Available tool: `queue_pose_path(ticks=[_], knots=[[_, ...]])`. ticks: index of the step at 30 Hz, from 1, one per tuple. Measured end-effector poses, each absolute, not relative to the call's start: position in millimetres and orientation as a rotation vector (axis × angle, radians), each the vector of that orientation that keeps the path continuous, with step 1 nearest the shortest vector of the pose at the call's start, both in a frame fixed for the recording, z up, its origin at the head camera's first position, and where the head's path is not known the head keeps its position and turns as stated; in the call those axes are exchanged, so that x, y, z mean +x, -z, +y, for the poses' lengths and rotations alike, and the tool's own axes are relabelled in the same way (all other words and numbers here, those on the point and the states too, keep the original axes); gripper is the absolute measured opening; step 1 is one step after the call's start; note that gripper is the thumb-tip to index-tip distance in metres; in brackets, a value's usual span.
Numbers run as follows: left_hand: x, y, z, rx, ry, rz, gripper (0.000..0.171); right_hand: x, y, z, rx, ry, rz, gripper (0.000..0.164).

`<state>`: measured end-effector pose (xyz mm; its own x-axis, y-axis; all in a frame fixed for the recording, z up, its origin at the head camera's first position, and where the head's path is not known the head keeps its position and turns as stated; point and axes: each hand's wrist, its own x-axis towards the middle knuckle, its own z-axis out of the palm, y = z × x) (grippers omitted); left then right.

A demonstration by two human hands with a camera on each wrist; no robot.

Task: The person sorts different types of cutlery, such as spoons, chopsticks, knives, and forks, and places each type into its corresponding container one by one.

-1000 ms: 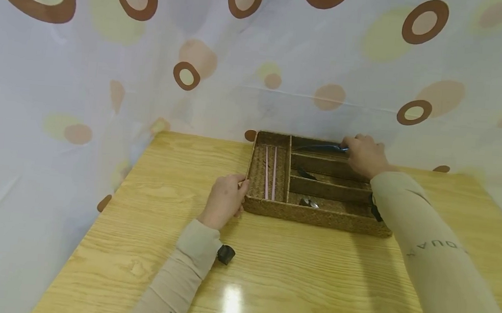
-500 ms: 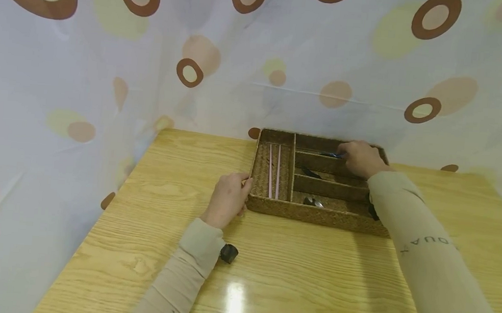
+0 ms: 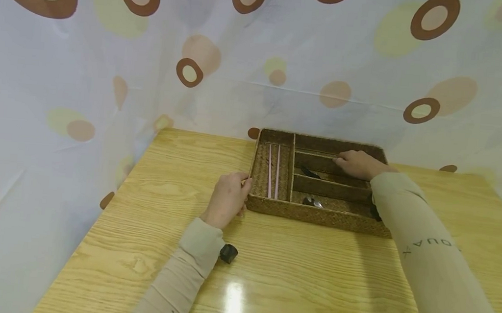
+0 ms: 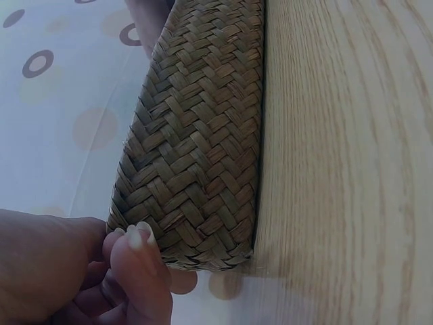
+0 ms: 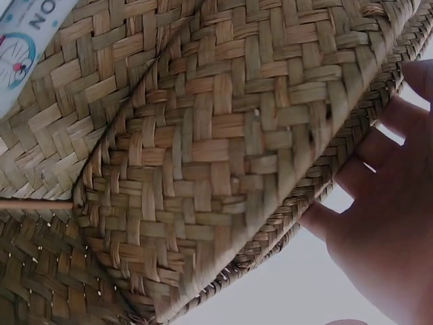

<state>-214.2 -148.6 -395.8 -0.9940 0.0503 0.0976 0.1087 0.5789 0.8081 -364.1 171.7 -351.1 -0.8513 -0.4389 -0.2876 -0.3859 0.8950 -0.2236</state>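
A brown woven cutlery tray [image 3: 317,218] lies at the table's far edge. My left hand [image 3: 227,199] pinches its near left corner between thumb and fingers; the left wrist view shows the fingertips [image 4: 139,247] on the woven rim. My right hand [image 3: 358,165] reaches over the divider of the rear compartment. Behind a woven wall [image 5: 216,135] its fingertips are hidden, so I cannot tell what they hold. Two pink chopsticks [image 3: 277,173] lie in the left compartment. A dark utensil [image 3: 309,172] sits in the middle compartment, a shiny spoon-like piece [image 3: 314,202] in the front one.
A blue-and-white piece with a cartoon print [image 5: 20,57] shows at the upper left of the right wrist view. The patterned curtain [image 3: 220,100] hangs directly behind the tray. Pale wooden tabletop [image 3: 290,277] extends toward me.
My right hand has lowered into the tray's rear part. The blue item seen at its fingers earlier is out of sight in the head view. My left hand keeps its grip.
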Motion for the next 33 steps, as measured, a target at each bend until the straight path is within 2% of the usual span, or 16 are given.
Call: queue_pose_path(ticks=[9, 17, 21, 25, 28, 33], knots=[[-213, 397, -149, -0.138, 1.415, -2.745, 0.037, -354, 342, 169, -0.539, 0.249, 2.704, 0.074], [-214, 399, -153, -0.137, 1.400, -2.745, 0.038, -330, 330, 171, -0.561, 0.390, 2.794, 0.076], [-216, 399, -154, -0.145, 1.381, -2.754, 0.038, -297, 325, 176, -0.599, 0.508, 2.853, 0.073], [-217, 399, -153, -0.143, 1.381, -2.760, 0.039, -249, 325, 183, -0.645, 0.667, 2.906, 0.062], [-219, 401, -155, -0.133, 1.356, -2.766, 0.040, -215, 330, 184, -0.681, 0.785, 2.931, 0.053], [-220, 401, -161, -0.146, 1.258, -2.786, 0.039, -174, 344, 184, -0.672, 0.834, 2.975, 0.047]])
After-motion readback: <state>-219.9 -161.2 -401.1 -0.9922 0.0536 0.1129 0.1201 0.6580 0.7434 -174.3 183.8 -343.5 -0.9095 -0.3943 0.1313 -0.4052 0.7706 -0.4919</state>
